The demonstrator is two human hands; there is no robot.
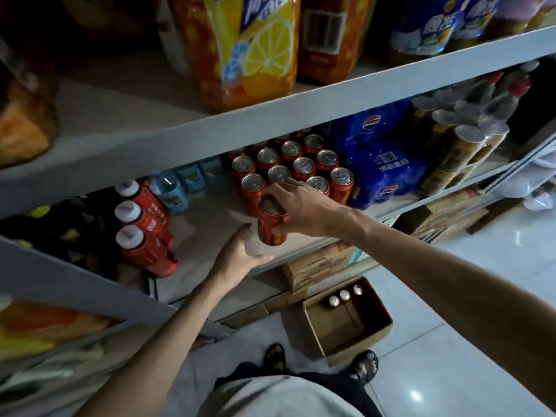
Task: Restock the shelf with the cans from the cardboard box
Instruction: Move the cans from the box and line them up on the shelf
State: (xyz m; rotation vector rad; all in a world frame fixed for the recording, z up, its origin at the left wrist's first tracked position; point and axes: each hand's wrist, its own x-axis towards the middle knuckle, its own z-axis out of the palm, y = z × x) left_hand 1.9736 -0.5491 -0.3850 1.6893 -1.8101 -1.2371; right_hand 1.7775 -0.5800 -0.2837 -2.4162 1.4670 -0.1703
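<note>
The person is standing close against the shelf (210, 224), both bare arms reaching in over its front edge. The right hand (301, 210) is gripping a red can (272, 222) from above and the side, its grip clamped around the can's upper half, and the can is tilting slightly just in front of the block of red cans (296, 167) already standing in rows on the middle board. The left hand (240, 254) is resting at the front lip of that board, just below and beside the held can, its grip apart with the fingers loosely spread and nothing in it. To the left of the bare patch of board, three red bottles with white caps (144, 233) are lying in a row, and pale blue bottles (180, 182) are sitting behind them. To the right of the cans, a blue shrink-wrapped pack (382, 164) is standing against them. Down on the tiled floor (451, 296), near the person's sandalled feet, the cardboard box (346, 326) is sitting open, with three cans (345, 294) showing in a row at its far corner and the rest of its bottom bare.
</note>
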